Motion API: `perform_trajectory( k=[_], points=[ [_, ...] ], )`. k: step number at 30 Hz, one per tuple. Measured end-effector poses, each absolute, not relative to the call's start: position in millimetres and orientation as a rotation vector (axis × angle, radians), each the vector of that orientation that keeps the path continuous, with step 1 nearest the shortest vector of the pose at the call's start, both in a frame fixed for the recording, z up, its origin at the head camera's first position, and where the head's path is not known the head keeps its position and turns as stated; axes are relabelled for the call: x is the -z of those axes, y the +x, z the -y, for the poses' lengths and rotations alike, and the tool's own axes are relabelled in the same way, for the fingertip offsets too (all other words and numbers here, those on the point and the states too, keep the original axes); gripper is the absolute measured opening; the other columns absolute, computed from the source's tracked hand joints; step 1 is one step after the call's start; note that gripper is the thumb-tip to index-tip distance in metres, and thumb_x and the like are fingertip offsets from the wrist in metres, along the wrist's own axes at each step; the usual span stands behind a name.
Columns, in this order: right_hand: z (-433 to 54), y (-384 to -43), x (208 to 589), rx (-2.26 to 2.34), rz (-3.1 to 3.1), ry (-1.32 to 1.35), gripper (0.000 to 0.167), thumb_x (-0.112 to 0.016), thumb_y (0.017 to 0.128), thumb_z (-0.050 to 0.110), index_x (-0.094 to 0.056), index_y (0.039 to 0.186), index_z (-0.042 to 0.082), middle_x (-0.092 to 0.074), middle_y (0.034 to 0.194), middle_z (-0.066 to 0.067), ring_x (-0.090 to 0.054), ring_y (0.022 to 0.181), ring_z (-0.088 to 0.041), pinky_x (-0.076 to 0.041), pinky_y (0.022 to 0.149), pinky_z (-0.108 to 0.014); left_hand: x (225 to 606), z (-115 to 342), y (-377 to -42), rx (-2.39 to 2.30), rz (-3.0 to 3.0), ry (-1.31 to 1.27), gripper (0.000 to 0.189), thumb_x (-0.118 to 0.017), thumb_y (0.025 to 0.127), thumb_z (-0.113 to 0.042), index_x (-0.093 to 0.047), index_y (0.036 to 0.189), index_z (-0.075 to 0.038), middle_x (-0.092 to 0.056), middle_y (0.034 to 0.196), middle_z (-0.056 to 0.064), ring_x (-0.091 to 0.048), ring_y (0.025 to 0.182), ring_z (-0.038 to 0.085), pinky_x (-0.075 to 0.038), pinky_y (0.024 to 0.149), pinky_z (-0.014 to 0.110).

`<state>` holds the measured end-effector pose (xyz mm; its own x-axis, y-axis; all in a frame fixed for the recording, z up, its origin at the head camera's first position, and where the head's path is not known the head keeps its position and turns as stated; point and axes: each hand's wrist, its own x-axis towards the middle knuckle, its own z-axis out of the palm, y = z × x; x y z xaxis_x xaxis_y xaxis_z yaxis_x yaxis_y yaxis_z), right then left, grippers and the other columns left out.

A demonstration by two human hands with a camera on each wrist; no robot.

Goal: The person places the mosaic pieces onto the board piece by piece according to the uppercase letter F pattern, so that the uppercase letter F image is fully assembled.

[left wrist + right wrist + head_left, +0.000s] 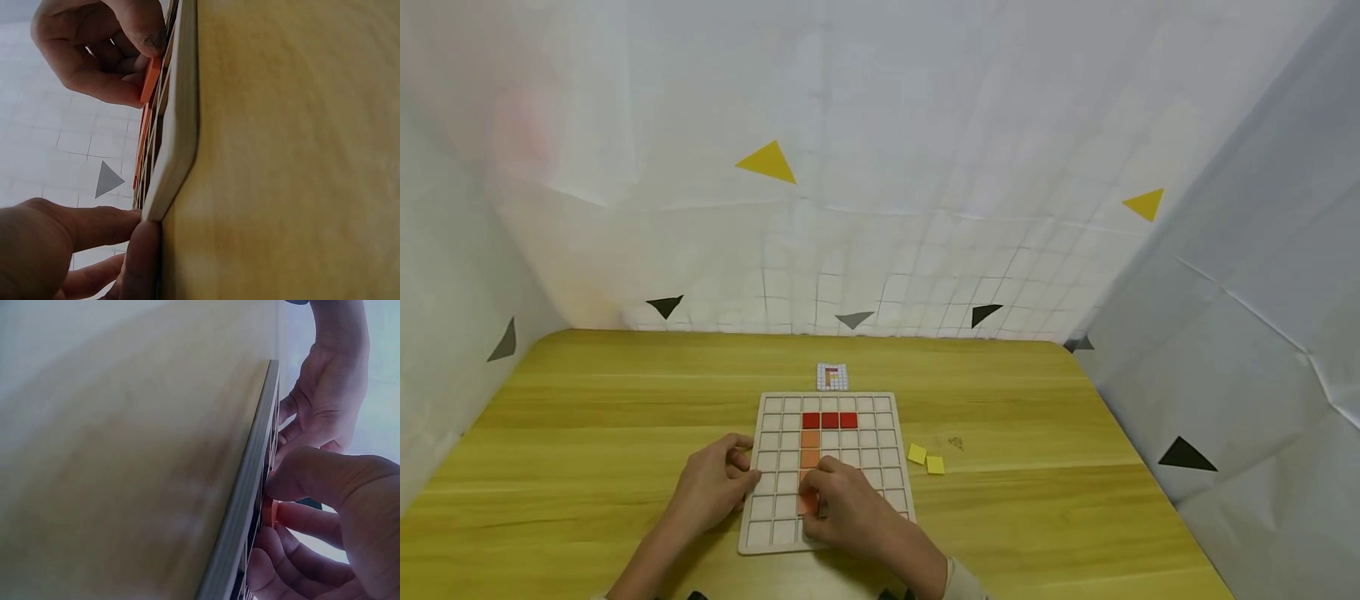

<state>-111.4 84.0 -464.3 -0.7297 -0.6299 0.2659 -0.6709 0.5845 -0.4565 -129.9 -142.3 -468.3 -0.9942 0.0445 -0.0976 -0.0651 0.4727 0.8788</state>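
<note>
A pale grid board lies on the table. Three red tiles make a row in its upper part, and orange tiles run down in a column from the leftmost red one. My right hand is over the lower middle of the board, pinching an orange tile between thumb and finger, tilted at the grid in the left wrist view. That hand hides part of the lower cells. My left hand grips the board's left edge with thumb and fingertip.
Two yellow tiles lie on the table just right of the board. Behind the board's top edge is a small pattern card with a coloured shape on a grid. White sheeting with triangle marks stands around the wooden table.
</note>
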Motion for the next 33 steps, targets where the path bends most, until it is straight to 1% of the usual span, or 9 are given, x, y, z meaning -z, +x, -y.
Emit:
perform_trajectory(
  k=[11,18,23,33],
  points=[
    [-83.1,-110.7,465.1,-0.829,2.697,1.128,0.018,-0.079,0.076,0.006,-0.066,0.085,0.013,-0.052,0.084,0.007,-0.051,0.073,0.000,-0.041,0.063,-0.005,467.9,142.2,-129.2,-1.570,-2.595,-0.026,0.043,-0.074,0.083,0.002,-0.061,0.124,0.003,-0.060,0.091,0.008,-0.066,0.072,0.016,-0.055,0.049,0.030],
    [-84.3,-111.5,466.6,-0.824,2.669,1.137,0.018,-0.080,0.077,0.006,-0.065,0.085,0.015,-0.051,0.084,0.007,-0.051,0.074,0.001,-0.041,0.064,-0.005,466.8,141.7,-129.5,-1.564,-2.586,-0.031,0.044,-0.074,0.083,0.002,-0.061,0.125,0.003,-0.060,0.091,0.008,-0.065,0.070,0.016,-0.055,0.050,0.030],
    [-85.2,-111.2,466.4,-0.817,2.677,1.145,0.018,-0.080,0.077,0.007,-0.067,0.087,0.014,-0.052,0.085,0.008,-0.052,0.075,0.001,-0.042,0.066,-0.005,466.7,142.0,-129.1,-1.559,-2.590,-0.031,0.044,-0.074,0.083,0.002,-0.061,0.125,0.003,-0.060,0.090,0.008,-0.065,0.071,0.016,-0.055,0.049,0.030],
    [-88.7,-109.6,463.2,-0.838,2.686,1.148,0.017,-0.079,0.080,0.009,-0.069,0.093,0.013,-0.055,0.089,0.007,-0.056,0.077,0.001,-0.043,0.067,-0.005,465.6,142.0,-128.8,-1.560,-2.592,-0.025,0.044,-0.074,0.083,0.002,-0.061,0.125,0.003,-0.060,0.090,0.008,-0.065,0.070,0.016,-0.055,0.049,0.030]
  ],
)
